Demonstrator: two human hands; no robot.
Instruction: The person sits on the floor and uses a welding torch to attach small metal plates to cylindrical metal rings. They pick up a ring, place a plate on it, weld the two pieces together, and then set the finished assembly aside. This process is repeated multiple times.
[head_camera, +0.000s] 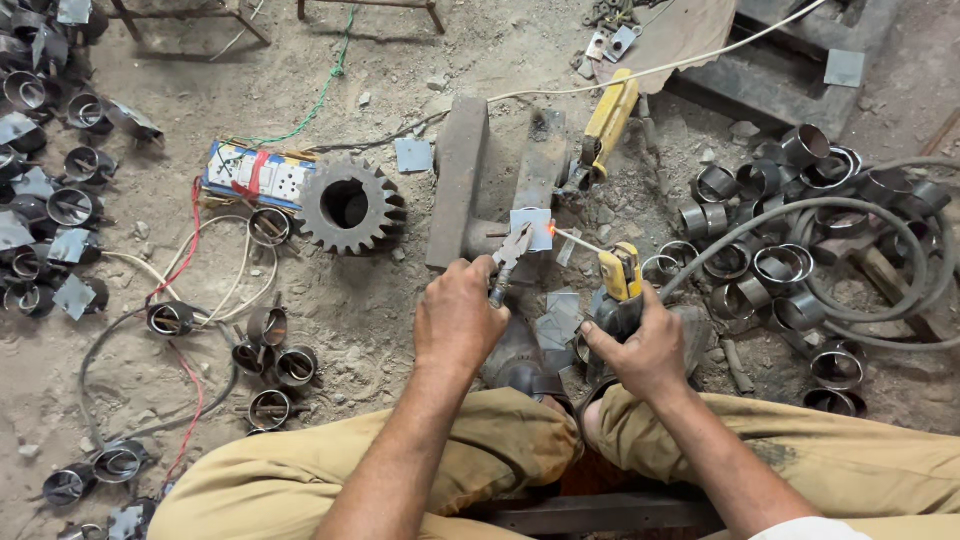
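My left hand (458, 315) grips pliers (508, 258) whose jaws clamp a small square metal plate (531, 226) against a short pipe lying between two steel bars (458, 180). My right hand (640, 345) holds a yellow welding electrode holder (620, 275). Its thin rod (580, 241) reaches left to the plate's edge, where the tip glows orange (551, 230). A grey cable (800, 215) runs from the holder off to the right. Both knees in tan trousers frame the bottom.
A large steel gear (350, 207) and a wired socket board (255, 176) lie left on the dirt floor. Several metal rings are piled right (780, 265), finished ringed pieces lie left (60, 200) and near my knee (270, 370). A second yellow clamp (608, 122) rests beyond the bars.
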